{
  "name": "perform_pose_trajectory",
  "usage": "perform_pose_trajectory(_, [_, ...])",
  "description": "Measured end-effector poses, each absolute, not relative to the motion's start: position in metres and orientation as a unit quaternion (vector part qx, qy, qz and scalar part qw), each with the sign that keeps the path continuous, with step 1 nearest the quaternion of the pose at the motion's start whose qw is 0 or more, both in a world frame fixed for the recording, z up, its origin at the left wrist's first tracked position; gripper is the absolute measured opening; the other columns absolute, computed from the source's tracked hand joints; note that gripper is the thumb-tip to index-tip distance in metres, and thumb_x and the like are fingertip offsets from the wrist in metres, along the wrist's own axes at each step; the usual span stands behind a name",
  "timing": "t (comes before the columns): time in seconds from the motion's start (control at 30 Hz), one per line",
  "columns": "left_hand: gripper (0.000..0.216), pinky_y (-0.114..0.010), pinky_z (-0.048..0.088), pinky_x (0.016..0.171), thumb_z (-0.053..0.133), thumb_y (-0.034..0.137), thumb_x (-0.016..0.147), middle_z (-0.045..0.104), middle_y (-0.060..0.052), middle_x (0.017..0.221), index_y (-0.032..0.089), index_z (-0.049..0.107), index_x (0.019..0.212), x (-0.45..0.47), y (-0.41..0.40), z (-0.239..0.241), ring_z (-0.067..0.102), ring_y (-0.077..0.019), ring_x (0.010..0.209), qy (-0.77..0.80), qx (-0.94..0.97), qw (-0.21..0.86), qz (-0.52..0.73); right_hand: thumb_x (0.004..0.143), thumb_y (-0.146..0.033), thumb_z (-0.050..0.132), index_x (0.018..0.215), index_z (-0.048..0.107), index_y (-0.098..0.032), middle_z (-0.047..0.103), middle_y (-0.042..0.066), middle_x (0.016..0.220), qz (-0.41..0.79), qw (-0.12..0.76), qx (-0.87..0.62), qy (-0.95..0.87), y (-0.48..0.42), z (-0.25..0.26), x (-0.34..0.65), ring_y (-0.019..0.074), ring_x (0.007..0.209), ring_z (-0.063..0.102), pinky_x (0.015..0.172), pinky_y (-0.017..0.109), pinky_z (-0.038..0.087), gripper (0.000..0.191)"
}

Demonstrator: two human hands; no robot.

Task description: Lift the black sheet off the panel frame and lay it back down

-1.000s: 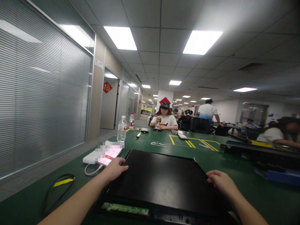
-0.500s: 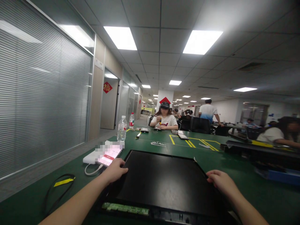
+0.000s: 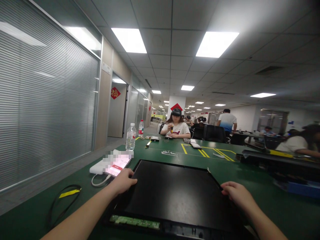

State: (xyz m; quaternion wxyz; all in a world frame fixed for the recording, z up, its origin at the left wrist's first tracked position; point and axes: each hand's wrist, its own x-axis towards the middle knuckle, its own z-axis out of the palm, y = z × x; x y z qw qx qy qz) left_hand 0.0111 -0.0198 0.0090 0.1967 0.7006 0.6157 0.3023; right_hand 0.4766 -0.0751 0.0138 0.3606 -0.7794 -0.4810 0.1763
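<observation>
A black flat display panel lies in front of me, its glossy face up. Along its near edge runs a strip of green circuit board. My left hand grips the panel's left edge, with the thumb resting on top of the border. On the opposite side, my right hand pinches the right edge between thumb and curled fingers. The undersides of both grips are hidden. Just beyond my left hand is a lit phone with a white cable.
A green table carries a black cable loop with a yellow tag at left. Water bottles stand behind the phone. Small white pieces lie past the panel. Dark long parts and a blue box sit at right. A person sits opposite.
Both hands keep their hold on the panel, which stays in place. The view has shifted very slightly. In the background, a standing person has moved a little to the right.
</observation>
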Motion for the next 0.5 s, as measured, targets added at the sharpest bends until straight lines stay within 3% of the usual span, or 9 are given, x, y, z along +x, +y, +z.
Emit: perform_pose_trajectory(0.5, [0.009,-0.023,0.039,0.058,0.057,0.02,0.061,0.058,-0.001,0.065,0.014,0.059,0.068,0.0108,-0.0186,0.0103,0.057,-0.0169,0.068,0.623,0.697,0.196,0.295,0.066,-0.031,0.047,0.077,0.067,-0.017,0.069,0.007,0.068,0.182,0.361,-0.779,-0.479,-0.0757,0.0161,0.4731,0.015,0.055,0.058,0.051,0.024,0.04,0.027])
